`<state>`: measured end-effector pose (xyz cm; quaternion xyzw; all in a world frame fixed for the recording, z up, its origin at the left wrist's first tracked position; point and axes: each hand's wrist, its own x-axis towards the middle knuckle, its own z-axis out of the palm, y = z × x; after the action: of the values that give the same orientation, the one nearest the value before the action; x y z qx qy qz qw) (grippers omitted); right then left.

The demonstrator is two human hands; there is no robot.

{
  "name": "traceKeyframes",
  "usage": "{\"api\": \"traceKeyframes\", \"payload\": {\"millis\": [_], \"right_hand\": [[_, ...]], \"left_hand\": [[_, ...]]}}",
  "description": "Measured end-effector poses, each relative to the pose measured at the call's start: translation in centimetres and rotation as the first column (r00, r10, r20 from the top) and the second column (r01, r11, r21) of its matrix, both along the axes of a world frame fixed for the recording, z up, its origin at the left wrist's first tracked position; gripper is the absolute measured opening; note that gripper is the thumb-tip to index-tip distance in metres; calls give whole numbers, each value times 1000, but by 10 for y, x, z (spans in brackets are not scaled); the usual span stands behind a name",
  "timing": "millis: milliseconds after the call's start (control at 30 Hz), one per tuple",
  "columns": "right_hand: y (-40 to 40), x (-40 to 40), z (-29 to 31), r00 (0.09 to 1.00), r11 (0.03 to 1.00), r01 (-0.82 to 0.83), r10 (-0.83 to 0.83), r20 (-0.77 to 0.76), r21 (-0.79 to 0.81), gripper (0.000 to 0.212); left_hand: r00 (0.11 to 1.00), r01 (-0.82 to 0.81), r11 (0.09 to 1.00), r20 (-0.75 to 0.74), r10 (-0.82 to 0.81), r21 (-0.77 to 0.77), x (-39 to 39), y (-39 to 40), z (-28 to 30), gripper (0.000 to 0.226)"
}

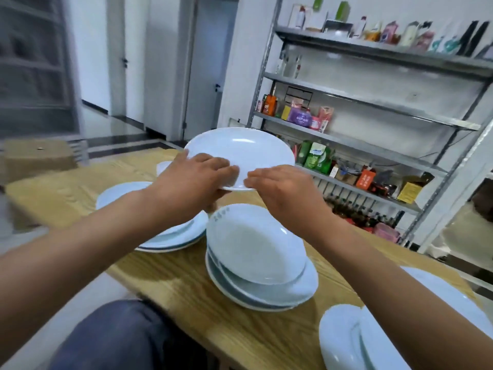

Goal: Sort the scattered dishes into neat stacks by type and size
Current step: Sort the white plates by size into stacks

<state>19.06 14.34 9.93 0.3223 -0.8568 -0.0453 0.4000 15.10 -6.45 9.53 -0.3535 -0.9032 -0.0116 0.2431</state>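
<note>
Raised plate (240,150): white, held above the wooden table (186,289), tilted.
Left hand (192,177): grips the plate's near rim, fingers on top, thumb beneath.
Right hand (282,188): fingers curled over the same rim; its thumb cannot be seen.
Middle stack (261,263): plates below the hands.
Left stack (170,233): beside it.
Right plates (354,340): near corner.
Shelves (373,124): behind, holding packages.

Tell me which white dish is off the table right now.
The plain white dish held up by both hands, left hand and right hand, at its near rim. The other dishes all sit in stacks on the wooden table.
</note>
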Motion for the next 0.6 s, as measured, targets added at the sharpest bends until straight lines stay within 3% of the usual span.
{"api": "traceKeyframes", "payload": {"millis": [167,300,467,600], "right_hand": [[-51,-15,0,992,992,-123,122,-26,-36,19],[-84,-22,-7,988,986,-152,151,-17,-63,21],[-100,-25,-23,954,997,67,-55,295,-32,42],[-78,-26,-32,947,983,139,-96,307,-120,38]], "left_hand": [[996,-86,988,36,82,125,9,-61,-3,47],[996,-88,970,53,78,228,13,-90,-8,33],[976,-167,958,176,127,234,4,-106,-34,21],[939,-239,955,293,181,174,-3,-111,-67,26]]}}
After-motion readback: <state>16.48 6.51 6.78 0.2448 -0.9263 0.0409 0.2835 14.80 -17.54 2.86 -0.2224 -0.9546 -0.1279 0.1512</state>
